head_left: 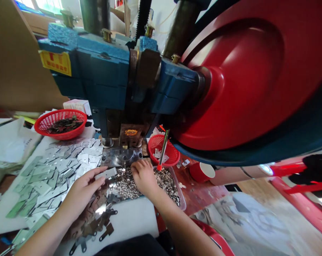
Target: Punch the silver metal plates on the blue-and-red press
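My left hand [84,188] is closed, its thumb and fingers pinching the end of a flat metal plate [109,173] in front of the press die [121,156]. The fingers of my right hand [144,176] curl down at the die's front right edge, above a heap of small shiny metal pieces [126,183]. What they hold, if anything, is hidden. Over the die stands a blue press [97,78] with a large red flywheel [246,78] on its right. Dark metal tabs with holes [97,225] lie near my lap.
Many flat metal plates [51,177] cover the table at left. Behind them stands a red basket [61,135] of dark pieces. Right of the die are another red basket [174,156], a clear tub [181,199] of small parts and a red cup [199,172].
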{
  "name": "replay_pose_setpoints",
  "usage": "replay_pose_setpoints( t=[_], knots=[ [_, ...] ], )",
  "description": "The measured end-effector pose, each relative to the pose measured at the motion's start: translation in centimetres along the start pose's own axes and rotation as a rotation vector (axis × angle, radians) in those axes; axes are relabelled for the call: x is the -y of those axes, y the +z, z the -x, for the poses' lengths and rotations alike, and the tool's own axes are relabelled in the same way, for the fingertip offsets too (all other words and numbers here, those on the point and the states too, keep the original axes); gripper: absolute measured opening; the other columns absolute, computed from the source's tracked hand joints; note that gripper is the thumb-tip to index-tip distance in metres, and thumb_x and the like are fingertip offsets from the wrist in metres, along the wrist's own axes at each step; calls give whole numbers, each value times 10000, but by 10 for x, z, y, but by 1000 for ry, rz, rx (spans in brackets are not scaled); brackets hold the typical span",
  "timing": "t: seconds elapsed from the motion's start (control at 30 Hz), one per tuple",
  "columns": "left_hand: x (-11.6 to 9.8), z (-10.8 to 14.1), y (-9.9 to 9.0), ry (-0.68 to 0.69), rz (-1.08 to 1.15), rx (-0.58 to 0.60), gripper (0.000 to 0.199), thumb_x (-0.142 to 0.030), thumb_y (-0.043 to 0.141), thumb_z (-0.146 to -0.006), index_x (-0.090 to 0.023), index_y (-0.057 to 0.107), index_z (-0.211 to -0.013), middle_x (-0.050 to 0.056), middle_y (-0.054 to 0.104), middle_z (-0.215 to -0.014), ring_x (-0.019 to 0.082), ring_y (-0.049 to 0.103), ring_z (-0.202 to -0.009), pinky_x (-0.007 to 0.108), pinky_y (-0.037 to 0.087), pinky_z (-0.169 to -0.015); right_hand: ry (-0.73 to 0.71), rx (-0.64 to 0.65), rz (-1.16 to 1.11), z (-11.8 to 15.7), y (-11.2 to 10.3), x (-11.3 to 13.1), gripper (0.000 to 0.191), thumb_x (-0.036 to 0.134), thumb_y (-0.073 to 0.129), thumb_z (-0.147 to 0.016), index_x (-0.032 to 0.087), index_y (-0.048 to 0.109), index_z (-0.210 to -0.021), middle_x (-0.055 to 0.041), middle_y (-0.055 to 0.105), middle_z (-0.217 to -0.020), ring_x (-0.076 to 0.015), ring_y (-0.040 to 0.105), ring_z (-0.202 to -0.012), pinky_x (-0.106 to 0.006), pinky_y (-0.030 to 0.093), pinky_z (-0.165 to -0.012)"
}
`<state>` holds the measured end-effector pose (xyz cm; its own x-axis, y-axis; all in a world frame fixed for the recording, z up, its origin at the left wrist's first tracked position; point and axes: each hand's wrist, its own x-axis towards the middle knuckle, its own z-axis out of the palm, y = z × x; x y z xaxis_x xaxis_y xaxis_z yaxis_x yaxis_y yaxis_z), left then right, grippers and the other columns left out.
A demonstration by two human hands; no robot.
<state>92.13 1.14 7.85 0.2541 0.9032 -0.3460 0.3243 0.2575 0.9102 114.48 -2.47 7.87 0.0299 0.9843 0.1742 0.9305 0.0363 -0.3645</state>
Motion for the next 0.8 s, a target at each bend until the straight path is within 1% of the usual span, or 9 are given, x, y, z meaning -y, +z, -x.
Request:
replay_pose_setpoints(
  t=[0.07,0.13,0.27,0.4,0.53,0.63,0.7,0.77,0.8],
  knots=[
    [1,-3,1,-2,-8,-2,575,-521,598,-738,-205,577,-1218,75,698,-1010,232,656,-825,396,512,-797,23,-83,-57,-11,-2,4,163,216,461,-919,210,618,-880,-19,609,-891,-170,520,-879,-293,355,-787],
    [0,-6,2,26,-24,-3,538,-524,590,-745,-206,599,-1180,64,697,-1005,232,650,-850,390,506,-803,9,-130,-77,-27,-2,9,152,223,460,-919,214,610,-894,-22,600,-910,-175,521,-896,-294,362,-800],
    [-7,-10,7,64,-20,-7,509,-494,596,-741,-213,614,-1165,54,708,-970,231,654,-839,389,504,-797,74,-144,-70,-59,5,16,94,222,531,-862,205,618,-892,-54,591,-963,-207,524,-944,-317,394,-820],
    [-16,-9,12,35,131,23,482,-397,609,-739,-208,602,-1183,40,715,-911,212,662,-830,381,505,-824,112,-137,-201,-74,10,13,124,191,592,-805,181,640,-919,-68,596,-970,-205,544,-956,-311,426,-838],
    [-19,-6,16,-19,279,59,479,-339,609,-736,-200,583,-1194,35,712,-922,195,663,-874,374,499,-879,108,-171,-328,-65,7,9,85,163,576,-813,180,658,-827,-55,605,-906,-188,566,-907,-302,443,-839],
    [-19,-6,17,-13,291,68,483,-324,598,-742,-192,568,-1206,46,705,-961,200,665,-903,388,495,-898,36,-223,-451,-45,0,10,154,167,508,-865,185,656,-904,-44,625,-899,-165,580,-896,-284,453,-826],
    [-19,-7,19,10,283,70,483,-326,595,-741,-187,564,-1202,53,703,-977,210,668,-902,398,503,-880,-45,-173,-496,-28,-4,13,166,193,524,-866,206,648,-976,-27,645,-897,-157,587,-891,-276,459,-812],
    [-18,-7,21,45,287,66,447,-320,607,-727,-182,585,-1151,60,701,-999,220,665,-912,395,507,-868,-133,-109,-482,-13,-6,15,160,194,553,-847,226,648,-972,-15,657,-891,-155,588,-890,-280,459,-811],
    [-18,-7,22,63,290,61,415,-309,617,-715,-182,600,-1109,61,700,-1008,223,662,-924,391,504,-872,-182,-104,-456,-7,-7,15,153,180,548,-843,228,650,-946,-15,659,-894,-155,586,-893,-285,456,-815]
  ],
)
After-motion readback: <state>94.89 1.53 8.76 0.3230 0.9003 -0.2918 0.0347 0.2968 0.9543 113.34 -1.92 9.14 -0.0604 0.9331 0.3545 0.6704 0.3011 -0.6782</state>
